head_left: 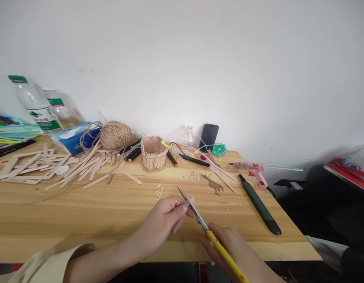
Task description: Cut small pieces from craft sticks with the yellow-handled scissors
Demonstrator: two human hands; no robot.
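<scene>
My left hand (162,218) is closed in a pinch around a small pale piece of craft stick (191,200), most of which the fingers hide. My right hand (233,245) is wrapped round a pair of scissors (218,245) with yellow handles. Their metal blades point up and left and cross the craft stick piece at the left fingertips. Beyond the hands lie small wood clippings (159,190) and a brown deer-shaped cutout (213,184). A small basket made of craft sticks (154,159) stands farther back with a glittery cord round it.
Many craft sticks (31,167), a twine ball (115,135), a blue tissue pack (75,137) and bottles (37,104) fill the left. Markers (193,159) and a phone (209,136) are at the back. A pink glue gun (254,169) and dark green tool (260,206) lie near the right edge.
</scene>
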